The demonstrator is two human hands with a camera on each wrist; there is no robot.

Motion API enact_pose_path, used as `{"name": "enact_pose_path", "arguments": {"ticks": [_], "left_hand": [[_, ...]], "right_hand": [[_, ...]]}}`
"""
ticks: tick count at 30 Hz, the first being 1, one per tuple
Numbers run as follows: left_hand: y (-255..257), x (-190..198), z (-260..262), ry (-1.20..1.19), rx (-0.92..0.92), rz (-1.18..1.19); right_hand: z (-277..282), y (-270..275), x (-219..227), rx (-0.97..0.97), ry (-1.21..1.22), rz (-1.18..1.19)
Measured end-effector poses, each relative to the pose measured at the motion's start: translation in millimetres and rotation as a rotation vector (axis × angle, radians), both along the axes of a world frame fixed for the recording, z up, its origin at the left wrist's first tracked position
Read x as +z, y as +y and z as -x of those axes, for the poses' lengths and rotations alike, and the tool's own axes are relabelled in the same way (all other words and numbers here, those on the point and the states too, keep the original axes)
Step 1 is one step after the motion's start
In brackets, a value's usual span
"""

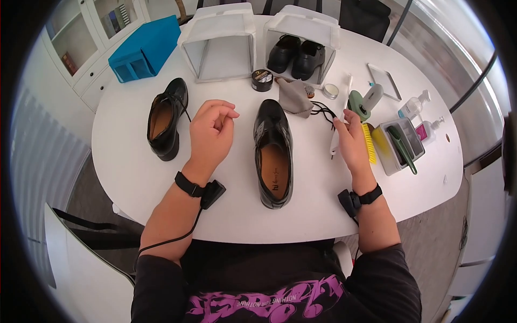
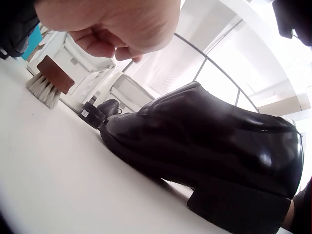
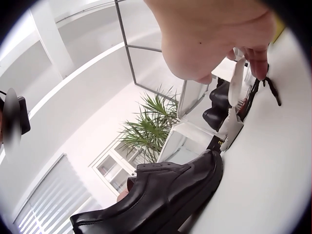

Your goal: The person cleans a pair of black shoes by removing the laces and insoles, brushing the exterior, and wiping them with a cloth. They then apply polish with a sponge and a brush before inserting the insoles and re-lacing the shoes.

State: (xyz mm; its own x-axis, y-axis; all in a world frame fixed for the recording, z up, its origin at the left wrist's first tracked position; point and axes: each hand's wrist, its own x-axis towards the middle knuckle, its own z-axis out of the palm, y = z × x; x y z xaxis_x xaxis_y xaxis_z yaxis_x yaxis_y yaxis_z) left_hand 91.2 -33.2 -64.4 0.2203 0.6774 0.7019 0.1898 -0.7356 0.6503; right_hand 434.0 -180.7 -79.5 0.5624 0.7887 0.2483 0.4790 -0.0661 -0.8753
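Note:
A black leather shoe (image 1: 273,156) with a tan insole stands between my hands, toe away from me. Its eyelets carry no lace in the right wrist view. To its left my left hand (image 1: 211,132) hovers over the table with fingers loosely bent and nothing in them. Past that hand in the left wrist view lies a brush (image 2: 51,80) with a brown wooden back and pale bristles. Further left is the laced matching shoe (image 1: 166,121). My right hand (image 1: 353,142) is relaxed, its thumb beside a white stick-like handle (image 1: 334,142) and loose black laces (image 1: 323,110).
A grey divided bin (image 1: 385,156), a yellow-bristled brush (image 1: 370,142) and pump bottles (image 1: 413,106) stand right. Ahead are a grey cloth (image 1: 294,98), a black jar (image 1: 262,80), an open-fronted box (image 1: 218,51) and another holding black shoes (image 1: 307,59). A blue box (image 1: 145,51) stands back left.

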Motion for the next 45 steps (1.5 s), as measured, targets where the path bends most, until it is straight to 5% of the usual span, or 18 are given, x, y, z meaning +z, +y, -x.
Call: {"name": "enact_pose_path", "arguments": {"ticks": [10, 16, 26, 31, 37, 45], "left_hand": [[4, -6, 0, 0.010, -0.021, -0.001], [0, -2, 0, 0.050, 0.008, -0.026], [0, -3, 0, 0.035, -0.011, 0.036], [1, -3, 0, 0.032, 0.000, 0.013], [0, -3, -1, 0.017, -0.008, 0.027], [2, -5, -1, -0.011, -0.034, 0.031]], "right_hand": [[5, -2, 4, -0.014, -0.106, -0.039], [14, -17, 18, 0.041, -0.372, 0.099], [-1, -14, 8, 0.013, -0.385, 0.016], [-7, -14, 7, -0.090, -0.651, 0.036], [8, -13, 21, 0.066, -0.381, -0.008], [10, -9, 10, 0.177, -0.372, 0.030]]}}
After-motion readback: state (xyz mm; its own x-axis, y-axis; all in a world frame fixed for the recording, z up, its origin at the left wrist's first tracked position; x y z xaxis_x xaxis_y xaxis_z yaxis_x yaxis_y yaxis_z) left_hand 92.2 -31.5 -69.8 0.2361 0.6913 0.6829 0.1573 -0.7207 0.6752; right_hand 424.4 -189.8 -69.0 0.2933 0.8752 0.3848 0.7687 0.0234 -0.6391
